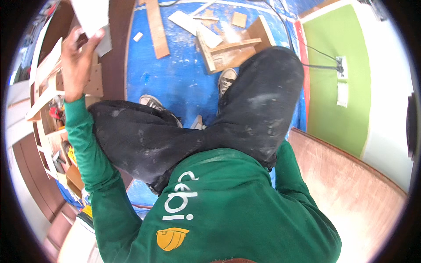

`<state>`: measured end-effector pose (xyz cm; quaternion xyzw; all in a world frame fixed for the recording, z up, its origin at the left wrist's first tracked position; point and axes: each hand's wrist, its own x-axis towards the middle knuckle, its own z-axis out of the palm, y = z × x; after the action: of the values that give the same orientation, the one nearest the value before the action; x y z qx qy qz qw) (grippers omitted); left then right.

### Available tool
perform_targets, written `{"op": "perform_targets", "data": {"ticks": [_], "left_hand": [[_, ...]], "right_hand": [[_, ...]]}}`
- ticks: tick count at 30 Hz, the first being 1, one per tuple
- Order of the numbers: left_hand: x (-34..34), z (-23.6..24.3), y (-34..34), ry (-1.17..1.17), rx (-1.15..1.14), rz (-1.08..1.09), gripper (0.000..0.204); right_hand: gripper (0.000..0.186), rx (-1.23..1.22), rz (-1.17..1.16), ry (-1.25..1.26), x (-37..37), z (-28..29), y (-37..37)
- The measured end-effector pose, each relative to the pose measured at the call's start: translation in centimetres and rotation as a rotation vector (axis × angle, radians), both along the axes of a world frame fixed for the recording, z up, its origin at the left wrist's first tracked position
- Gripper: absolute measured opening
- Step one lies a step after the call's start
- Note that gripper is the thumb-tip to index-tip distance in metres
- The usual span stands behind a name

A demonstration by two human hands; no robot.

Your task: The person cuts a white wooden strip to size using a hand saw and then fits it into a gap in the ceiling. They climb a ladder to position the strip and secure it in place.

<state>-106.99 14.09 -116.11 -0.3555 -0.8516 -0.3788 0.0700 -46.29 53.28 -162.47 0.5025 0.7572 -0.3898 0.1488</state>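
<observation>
At the upper left my left hand (79, 61) is raised and closed, thumb and fingers pinching the lower end of a white flat-sided piece (90, 15) with a greyish side face. The piece runs out of the top of the picture, so its full shape is hidden. Below that hand stands a wooden tool box (94, 79) with open compartments. My right arm in its green sleeve (289, 166) goes down beside my right thigh, and the hand itself is out of sight.
A blue, dust-marked floor covering (149, 79) lies under my shoes. Ahead are an open wooden frame (232, 47), a long plank (155, 30) and scattered offcuts. To the right, black cables run to a socket (341, 67) on a green wall panel (335, 118). A red tool (55, 112) sits at left.
</observation>
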Motion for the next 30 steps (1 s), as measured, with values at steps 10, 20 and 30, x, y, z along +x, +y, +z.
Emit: {"op": "perform_targets", "data": {"ticks": [10, 20, 30], "left_hand": [[-2.3, -1.2, -1.2, 0.029, -0.216, 0.110, 0.048], [-1.8, -1.6, 0.5, -0.004, -0.271, 0.129, 0.043], [-4.4, -3.4, 0.4, -0.077, -0.259, 0.108, 0.043]], "right_hand": [[0.091, 0.440, -0.479, -0.261, 4.8, 5.6, -2.4], [0.060, 0.076, -0.442, -0.320, -0.9, 6.5, 3.2], [0.032, -0.050, -0.546, 0.434, 3.8, 20.1, 6.8]]}}
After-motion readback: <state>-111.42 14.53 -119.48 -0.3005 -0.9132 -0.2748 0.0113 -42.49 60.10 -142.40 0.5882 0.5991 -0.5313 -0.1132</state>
